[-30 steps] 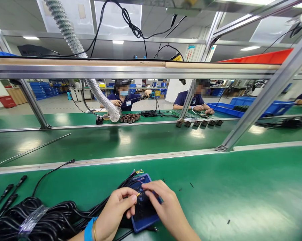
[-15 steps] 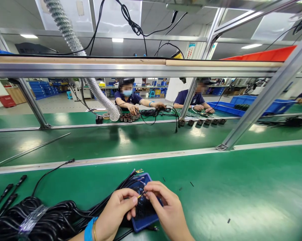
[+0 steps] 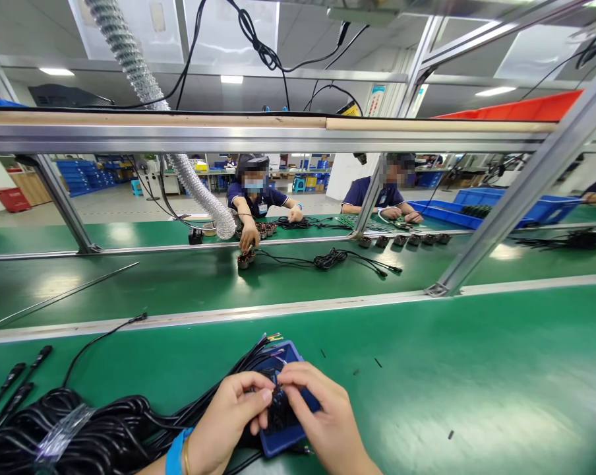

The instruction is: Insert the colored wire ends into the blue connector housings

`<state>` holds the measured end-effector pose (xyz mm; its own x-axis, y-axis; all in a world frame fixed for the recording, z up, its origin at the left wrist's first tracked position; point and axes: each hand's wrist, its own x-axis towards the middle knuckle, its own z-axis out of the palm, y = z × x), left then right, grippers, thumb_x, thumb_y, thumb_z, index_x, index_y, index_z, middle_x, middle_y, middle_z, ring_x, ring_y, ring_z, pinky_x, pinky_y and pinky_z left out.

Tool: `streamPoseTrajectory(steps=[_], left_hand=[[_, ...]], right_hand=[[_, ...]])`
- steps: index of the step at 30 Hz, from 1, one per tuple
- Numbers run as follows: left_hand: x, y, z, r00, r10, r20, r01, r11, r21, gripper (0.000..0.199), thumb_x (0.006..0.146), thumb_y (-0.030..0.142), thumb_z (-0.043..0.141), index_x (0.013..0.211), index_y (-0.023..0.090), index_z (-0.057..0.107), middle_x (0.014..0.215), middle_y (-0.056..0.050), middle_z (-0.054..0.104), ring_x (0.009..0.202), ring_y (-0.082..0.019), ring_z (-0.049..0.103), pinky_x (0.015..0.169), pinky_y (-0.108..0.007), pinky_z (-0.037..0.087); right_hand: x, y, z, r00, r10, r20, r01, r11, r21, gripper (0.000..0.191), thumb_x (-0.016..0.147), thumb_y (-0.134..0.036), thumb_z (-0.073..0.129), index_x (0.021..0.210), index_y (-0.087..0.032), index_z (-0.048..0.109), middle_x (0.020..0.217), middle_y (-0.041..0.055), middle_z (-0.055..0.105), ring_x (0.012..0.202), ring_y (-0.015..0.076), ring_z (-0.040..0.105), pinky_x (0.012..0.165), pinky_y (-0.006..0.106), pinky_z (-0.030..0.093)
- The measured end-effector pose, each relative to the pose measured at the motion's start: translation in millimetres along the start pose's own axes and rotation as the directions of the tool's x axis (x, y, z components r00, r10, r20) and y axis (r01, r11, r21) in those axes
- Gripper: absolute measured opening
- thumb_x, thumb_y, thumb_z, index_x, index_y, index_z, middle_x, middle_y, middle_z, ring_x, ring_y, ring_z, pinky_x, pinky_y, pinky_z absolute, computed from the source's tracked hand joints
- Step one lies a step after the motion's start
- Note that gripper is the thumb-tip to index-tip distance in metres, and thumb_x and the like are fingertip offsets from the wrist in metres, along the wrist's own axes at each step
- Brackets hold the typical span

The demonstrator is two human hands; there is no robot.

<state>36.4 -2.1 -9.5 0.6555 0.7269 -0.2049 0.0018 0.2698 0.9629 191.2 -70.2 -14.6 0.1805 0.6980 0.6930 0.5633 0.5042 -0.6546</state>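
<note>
Pinching black wires (image 3: 276, 394) over blue tray (image 3: 289, 437), left hand (image 3: 226, 422), right hand (image 3: 322, 422)

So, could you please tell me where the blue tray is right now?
In the head view, the blue tray lies on the green bench at bottom centre, partly under the left hand and right hand, with the black cable bundle to its left.

Glossy green bench top (image 3: 451, 369), black rubbery cables (image 3: 95, 429), brushed metal frame (image 3: 525, 191).

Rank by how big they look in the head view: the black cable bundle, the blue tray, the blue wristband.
1. black cable bundle
2. blue tray, partly hidden by both hands
3. blue wristband
All lie similarly near the camera.
</note>
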Motion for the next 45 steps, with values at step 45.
streamPoseTrajectory(steps=[45], left_hand=[[6, -17, -9.2, 0.987, 0.148, 0.063, -0.149, 0.989, 0.018, 0.048, 0.067, 0.052, 0.080, 0.075, 0.019, 0.047, 0.062, 0.003, 0.058, 0.052, -0.011, 0.058, 0.051, -0.022, 0.043]], right_hand=[[2, 11, -10, 0.930, 0.016, 0.367, 0.003, 0.999, -0.052, 0.016, 0.084, -0.021, 0.068, 0.099, -0.019, 0.075, 0.085, 0.0054, 0.076, 0.076, 0.0177, 0.069, 0.072, 0.025, 0.051]])
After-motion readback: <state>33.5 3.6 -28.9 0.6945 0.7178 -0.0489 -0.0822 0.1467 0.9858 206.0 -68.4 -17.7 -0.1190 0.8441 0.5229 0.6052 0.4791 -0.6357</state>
